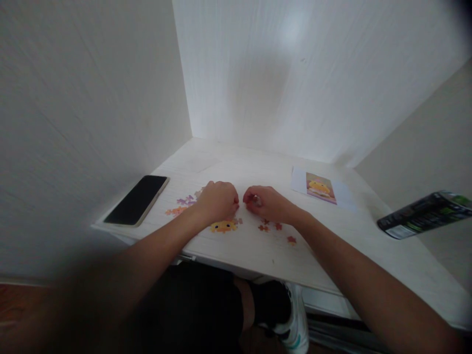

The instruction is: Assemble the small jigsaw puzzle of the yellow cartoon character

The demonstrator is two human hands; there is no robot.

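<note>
Both hands rest curled on the counter [332,246], fingertips almost touching. The left hand [217,199] and right hand [267,202] seem to pinch tiny puzzle pieces [224,226], which lie scattered just under them, nearer the left.

Left hand [217,199] and right hand [266,202] curled close together over scattered puzzle pieces [224,226] on white desk [332,236], phone [137,200] at left, reference picture [320,188] far right, dark packet [424,214] at right edge.
</note>
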